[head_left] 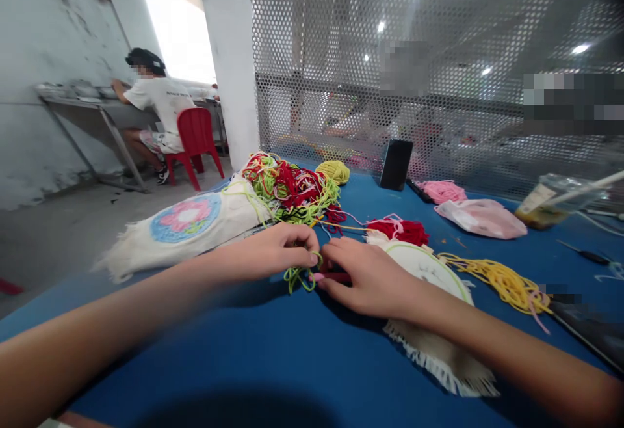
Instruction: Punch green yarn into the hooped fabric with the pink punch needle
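Observation:
Over the blue table, my left hand (295,246) pinches a strand of lime-green yarn (295,278), which hangs in small loops beneath its fingertips. Close beside it, my right hand (365,278) closes its fingers around a slim red tool with a pink tip (318,277); most of the tool is hidden by the fingers. Under my right forearm lies a white cloth in an embroidery hoop (429,265), its lower edge frayed. A tangled heap of green and red yarn (292,187) sits beyond my left hand. Next to the heap is a finished-looking cloth with a pink flower (188,216).
Behind the hands are a yellow yarn ball (334,171), red yarn (402,231) and an upright phone (396,164) before a perforated metal screen (331,38). Yellow yarn (502,278), a pink bag (480,218) and a plastic cup (546,200) lie right. A person (160,103) sits far left.

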The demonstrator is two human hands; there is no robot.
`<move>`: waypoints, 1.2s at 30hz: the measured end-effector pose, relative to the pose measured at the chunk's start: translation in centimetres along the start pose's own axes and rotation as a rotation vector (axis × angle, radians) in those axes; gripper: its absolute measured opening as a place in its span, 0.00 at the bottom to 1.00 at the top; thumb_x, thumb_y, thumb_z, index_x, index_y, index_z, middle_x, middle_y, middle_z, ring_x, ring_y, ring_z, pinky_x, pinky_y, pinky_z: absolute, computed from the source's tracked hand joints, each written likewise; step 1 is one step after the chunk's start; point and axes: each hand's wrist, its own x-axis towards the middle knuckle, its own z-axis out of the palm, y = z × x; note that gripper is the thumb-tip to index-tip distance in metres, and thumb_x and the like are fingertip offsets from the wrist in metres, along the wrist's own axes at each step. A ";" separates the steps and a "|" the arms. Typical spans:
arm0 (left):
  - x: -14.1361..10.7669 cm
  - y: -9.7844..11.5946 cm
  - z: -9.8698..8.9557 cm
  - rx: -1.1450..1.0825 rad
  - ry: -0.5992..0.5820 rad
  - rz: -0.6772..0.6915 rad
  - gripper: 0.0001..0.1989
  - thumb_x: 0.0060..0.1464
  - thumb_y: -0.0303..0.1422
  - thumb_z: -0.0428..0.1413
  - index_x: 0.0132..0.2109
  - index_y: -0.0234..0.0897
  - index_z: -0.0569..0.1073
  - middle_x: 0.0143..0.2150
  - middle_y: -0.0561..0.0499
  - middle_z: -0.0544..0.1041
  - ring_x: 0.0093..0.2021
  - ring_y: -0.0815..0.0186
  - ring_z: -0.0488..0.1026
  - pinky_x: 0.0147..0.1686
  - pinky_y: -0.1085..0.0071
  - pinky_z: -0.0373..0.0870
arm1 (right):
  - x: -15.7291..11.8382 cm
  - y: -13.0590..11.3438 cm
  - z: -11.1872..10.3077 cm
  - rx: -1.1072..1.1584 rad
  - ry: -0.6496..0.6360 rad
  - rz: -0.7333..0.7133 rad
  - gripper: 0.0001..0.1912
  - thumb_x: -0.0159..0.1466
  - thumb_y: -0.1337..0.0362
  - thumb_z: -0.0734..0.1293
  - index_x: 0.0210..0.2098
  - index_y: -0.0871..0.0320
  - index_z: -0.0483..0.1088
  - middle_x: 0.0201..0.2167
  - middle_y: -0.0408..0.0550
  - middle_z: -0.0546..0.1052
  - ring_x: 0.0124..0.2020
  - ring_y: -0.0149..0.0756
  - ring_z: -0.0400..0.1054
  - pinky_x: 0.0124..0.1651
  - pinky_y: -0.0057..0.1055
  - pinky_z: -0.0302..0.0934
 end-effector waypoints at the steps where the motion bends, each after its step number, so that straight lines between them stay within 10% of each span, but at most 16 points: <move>1: 0.0 0.0 0.0 -0.040 -0.006 0.006 0.04 0.49 0.30 0.48 0.29 0.34 0.64 0.25 0.55 0.64 0.28 0.70 0.62 0.29 0.74 0.60 | 0.1 0.0 0.1 -0.014 0.002 0.001 0.10 0.60 0.59 0.57 0.33 0.58 0.63 0.29 0.46 0.68 0.31 0.33 0.60 0.31 0.29 0.52; 10: -0.8 0.8 -0.2 -0.337 0.109 0.094 0.04 0.49 0.31 0.45 0.30 0.36 0.61 0.24 0.54 0.60 0.26 0.70 0.60 0.27 0.73 0.61 | 0.5 -0.3 0.3 0.016 -0.019 -0.033 0.10 0.62 0.63 0.56 0.37 0.57 0.66 0.30 0.47 0.69 0.33 0.33 0.61 0.33 0.28 0.53; 15: -1.9 2.3 -1.3 -0.382 0.201 0.236 0.19 0.51 0.28 0.39 0.50 0.36 0.61 0.21 0.55 0.54 0.24 0.68 0.58 0.31 0.69 0.63 | 0.3 -0.4 0.1 0.008 -0.034 -0.038 0.10 0.62 0.64 0.55 0.37 0.56 0.66 0.30 0.46 0.68 0.30 0.31 0.61 0.32 0.27 0.52; 23: -4.3 4.0 -4.3 -0.142 0.603 0.368 0.21 0.53 0.32 0.39 0.55 0.40 0.55 0.47 0.47 0.67 0.50 0.60 0.62 0.47 0.63 0.63 | 0.2 -0.5 0.3 -0.016 -0.020 -0.043 0.08 0.60 0.67 0.56 0.34 0.57 0.66 0.30 0.46 0.67 0.32 0.31 0.61 0.31 0.26 0.51; 27: -4.6 2.0 -6.1 0.351 0.792 0.134 0.19 0.58 0.34 0.38 0.55 0.37 0.53 0.47 0.47 0.67 0.46 0.62 0.66 0.43 0.67 0.64 | 0.4 -0.5 0.5 0.014 0.007 -0.005 0.08 0.60 0.66 0.57 0.33 0.56 0.67 0.30 0.45 0.67 0.31 0.30 0.61 0.31 0.26 0.52; 32: -4.3 0.2 -5.8 0.759 0.829 -0.087 0.14 0.53 0.37 0.46 0.39 0.32 0.69 0.40 0.44 0.71 0.43 0.54 0.64 0.42 0.59 0.56 | 0.9 -0.6 0.9 0.034 0.033 0.048 0.10 0.61 0.63 0.56 0.32 0.55 0.69 0.29 0.44 0.69 0.31 0.29 0.62 0.30 0.25 0.50; 36: -3.9 0.6 -2.2 0.900 0.686 -0.099 0.16 0.52 0.41 0.46 0.26 0.36 0.69 0.26 0.49 0.71 0.30 0.61 0.67 0.29 0.67 0.56 | 1.0 -0.6 1.0 0.018 0.046 0.058 0.11 0.61 0.63 0.56 0.30 0.56 0.69 0.28 0.43 0.69 0.29 0.28 0.62 0.29 0.25 0.49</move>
